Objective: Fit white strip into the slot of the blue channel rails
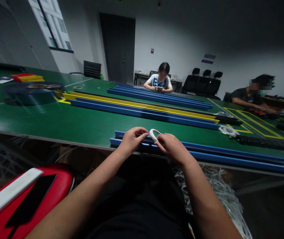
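Observation:
My right hand (173,146) grips a white ring (152,134) that looks like a roll of tape, holding it by its right side between thumb and fingers. Just left of the ring, my left hand (133,139) is closed, its thumb and fingertips brought together. Whatever the left fingers may pinch is too small to make out. Both hands are over a long blue channel strip (233,157) lying along the table's near edge. A dark inner face shows in that strip, partly hidden behind the hands.
On the green table (94,122), more blue strips (132,108) and a yellow strip (142,105) lie farther back. A dark coil (32,94) sits left. A red seat (54,196) holds a white device and a phone-like slab. Two people sit across the table.

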`<state>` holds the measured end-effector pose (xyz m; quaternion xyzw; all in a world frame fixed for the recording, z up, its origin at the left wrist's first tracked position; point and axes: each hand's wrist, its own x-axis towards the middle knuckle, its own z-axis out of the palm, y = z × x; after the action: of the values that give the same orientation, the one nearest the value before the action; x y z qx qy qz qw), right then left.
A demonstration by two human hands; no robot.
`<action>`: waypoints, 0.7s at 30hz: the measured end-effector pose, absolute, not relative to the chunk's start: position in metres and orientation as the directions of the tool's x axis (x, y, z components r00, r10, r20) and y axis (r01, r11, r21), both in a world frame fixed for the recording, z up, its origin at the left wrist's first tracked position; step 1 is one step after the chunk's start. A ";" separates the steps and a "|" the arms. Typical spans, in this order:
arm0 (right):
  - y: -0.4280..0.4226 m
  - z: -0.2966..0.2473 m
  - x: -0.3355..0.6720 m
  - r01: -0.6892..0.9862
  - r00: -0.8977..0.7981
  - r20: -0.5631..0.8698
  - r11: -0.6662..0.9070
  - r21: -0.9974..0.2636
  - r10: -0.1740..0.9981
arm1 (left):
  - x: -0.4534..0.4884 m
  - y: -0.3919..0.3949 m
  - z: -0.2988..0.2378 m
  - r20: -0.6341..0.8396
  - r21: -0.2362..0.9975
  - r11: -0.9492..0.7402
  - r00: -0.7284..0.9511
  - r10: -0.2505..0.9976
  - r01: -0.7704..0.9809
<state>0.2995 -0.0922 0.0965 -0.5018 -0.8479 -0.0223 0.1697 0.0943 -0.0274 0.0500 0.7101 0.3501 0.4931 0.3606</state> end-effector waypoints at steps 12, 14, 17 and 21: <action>-0.054 0.117 0.321 0.789 -0.327 0.101 0.330 -0.519 0.940 | 0.024 -0.009 0.069 0.329 0.850 -0.335 0.087 0.940 0.407; -0.048 0.128 0.326 0.845 -0.330 0.009 0.299 -0.442 0.944 | 0.005 0.000 0.068 0.289 0.840 -0.296 0.086 0.953 0.455; -0.042 0.137 0.321 0.954 -0.263 -0.096 0.244 -0.177 0.960 | -0.023 0.015 0.060 0.262 0.788 -0.260 0.078 0.962 0.559; -0.039 0.134 0.298 0.970 -0.203 -0.070 0.210 0.125 0.977 | -0.047 0.024 0.049 0.223 0.741 -0.230 0.092 0.970 0.631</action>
<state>0.2978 -0.0390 0.1337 -0.6278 -0.7751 -0.0264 -0.0665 -0.0471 0.0240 0.0492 0.6992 0.5724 0.3554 0.2391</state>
